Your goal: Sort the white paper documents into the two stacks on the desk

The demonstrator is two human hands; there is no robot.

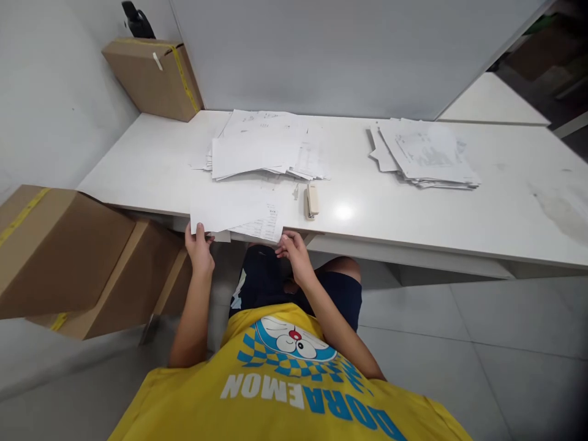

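Note:
Several sheets of paper [220,211] lie fanned over the front edge of the desk, with print showing on a lower one. My left hand [199,248] pinches their near left corner, thumb on top. At the near right corner, my right hand [293,250] grips the sheets between thumb and fingers. Just right of the papers, a beige stapler [312,202] rests on the desk, touched by neither hand. Behind the held sheets lies a loose, uneven stack of papers [257,147].
A second paper stack [427,153] sits on the right part of the white desk [353,208]. One cardboard box [151,76] stands at the desk's back left corner, with a black object [138,21] behind it. More cardboard boxes [68,251] are piled left of my legs. A partition rises behind.

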